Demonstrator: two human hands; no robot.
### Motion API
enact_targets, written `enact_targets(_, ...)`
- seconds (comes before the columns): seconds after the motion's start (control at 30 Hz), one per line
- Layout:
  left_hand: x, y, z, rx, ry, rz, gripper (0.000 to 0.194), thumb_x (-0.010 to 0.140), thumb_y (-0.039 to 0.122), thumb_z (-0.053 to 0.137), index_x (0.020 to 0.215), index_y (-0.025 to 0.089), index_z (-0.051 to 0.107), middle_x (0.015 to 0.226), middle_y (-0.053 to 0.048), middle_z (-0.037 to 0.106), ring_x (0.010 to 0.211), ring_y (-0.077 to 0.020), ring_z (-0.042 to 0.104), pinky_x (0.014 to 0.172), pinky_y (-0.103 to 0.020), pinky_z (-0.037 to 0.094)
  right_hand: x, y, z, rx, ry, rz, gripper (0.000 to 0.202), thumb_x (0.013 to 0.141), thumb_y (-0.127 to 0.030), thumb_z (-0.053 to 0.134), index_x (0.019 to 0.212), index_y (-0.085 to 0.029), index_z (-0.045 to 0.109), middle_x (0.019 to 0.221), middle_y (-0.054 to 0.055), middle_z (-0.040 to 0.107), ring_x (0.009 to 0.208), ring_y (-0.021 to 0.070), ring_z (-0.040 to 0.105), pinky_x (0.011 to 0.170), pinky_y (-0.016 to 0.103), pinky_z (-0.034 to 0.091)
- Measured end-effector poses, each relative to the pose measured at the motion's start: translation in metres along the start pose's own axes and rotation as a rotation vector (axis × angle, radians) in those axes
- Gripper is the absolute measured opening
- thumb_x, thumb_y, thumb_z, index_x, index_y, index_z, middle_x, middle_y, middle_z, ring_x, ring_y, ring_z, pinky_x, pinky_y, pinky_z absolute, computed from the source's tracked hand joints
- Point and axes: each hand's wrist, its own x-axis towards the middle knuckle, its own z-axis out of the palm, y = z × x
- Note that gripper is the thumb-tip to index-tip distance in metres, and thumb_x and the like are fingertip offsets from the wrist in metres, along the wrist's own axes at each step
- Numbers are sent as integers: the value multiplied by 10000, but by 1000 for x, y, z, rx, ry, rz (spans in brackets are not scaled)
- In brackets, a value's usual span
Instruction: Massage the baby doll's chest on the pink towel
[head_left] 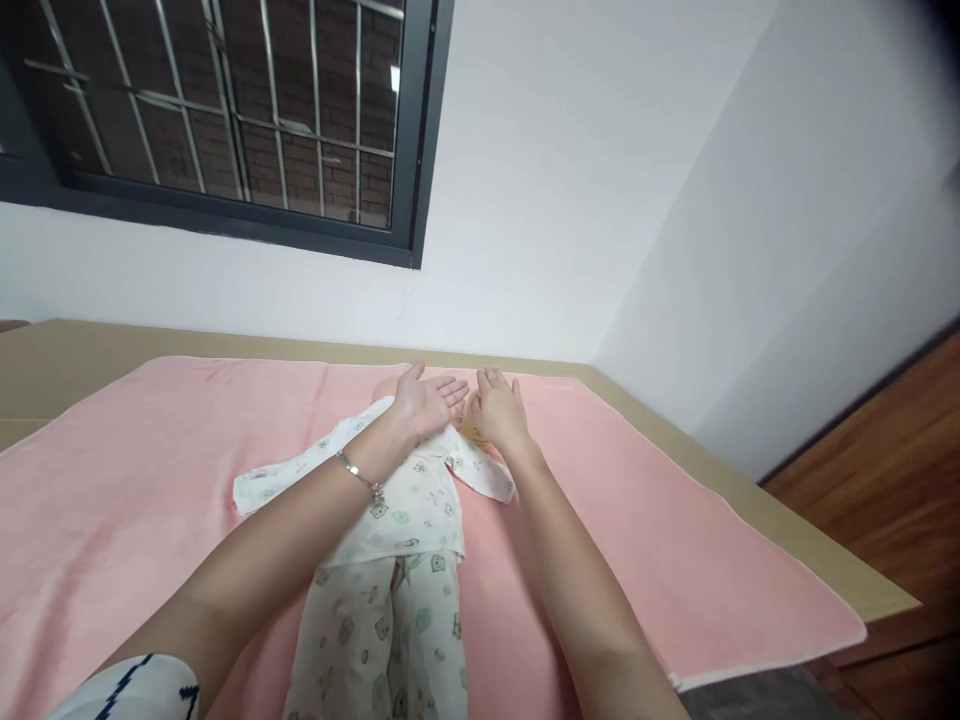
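A small white top [420, 500] with a green animal print lies on a pink blanket, its sleeves spread. Matching trousers [390, 640] lie below it. Over the neck end of the top, my left hand [429, 402] is open, palm up, fingers stretched to the right. My right hand [499, 408] is beside it, back of the hand up, fingers extended and holding nothing visible. Under and beside my right hand shows a yellowish object [474, 425], mostly hidden. Something pinkish [385, 387] shows behind my left wrist; I cannot make out what it is.
The pink blanket [600, 480] covers most of a tan surface [847, 590]. A white wall [525, 200] rises behind it, with a dark-framed barred window [247, 110] at the upper left. Brown wood panelling [885, 480] stands at the right.
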Motion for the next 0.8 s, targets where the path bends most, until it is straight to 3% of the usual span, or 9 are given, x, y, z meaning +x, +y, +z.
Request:
enact_targets(0.13,-43,8,-20,36,47,-7,783,948,543,282,1518,6,290,1518,-263,436,1406,-250,470,1056,-332,490,-3,-17,1,3,-48,103,618,1003,-323,364,1520,10,300,1608,247,244,1529,337,138,1205,621,122)
enact_targets(0.27,-78,17,-29,50,70,-7,705,948,510,300,1476,50,379,1435,-241,533,1358,-267,525,1089,-376,468,-13,-60,-6,154,5,152,657,1021,-367,329,1535,34,247,1632,258,125,1535,363,2,1213,625,105)
enact_targets(0.4,-113,34,-17,55,-20,14,632,976,498,261,1397,82,485,1337,-212,613,1317,-321,555,1127,-482,430,-52,-121,-24,470,8,-134,623,1052,-401,232,1599,-119,133,1671,121,67,1543,274,-20,1251,570,123)
enact_targets(0.57,-152,53,-6,143,6,75,584,996,458,289,1361,61,515,1391,-188,591,1400,-279,472,1209,-413,329,-110,-162,-56,622,-37,-520,829,1015,-425,399,1572,-263,-192,1661,29,-136,1523,351,-90,1232,671,61)
enact_targets(0.67,-161,41,-4,195,-3,184,592,1007,477,266,1398,96,496,1472,-150,535,1452,-263,399,1239,-408,276,-122,-164,-76,734,-96,-567,790,1032,-480,321,1535,-321,-267,1642,-38,-212,1512,321,-144,1244,654,63)
enact_targets(0.8,-167,3,-2,325,30,394,550,1016,505,297,1492,252,412,1612,-22,362,1527,-275,224,1267,-485,190,-127,-159,-93,906,-117,-500,706,1021,-595,154,1517,-364,-291,1638,-122,-204,1502,268,-172,1271,598,107)
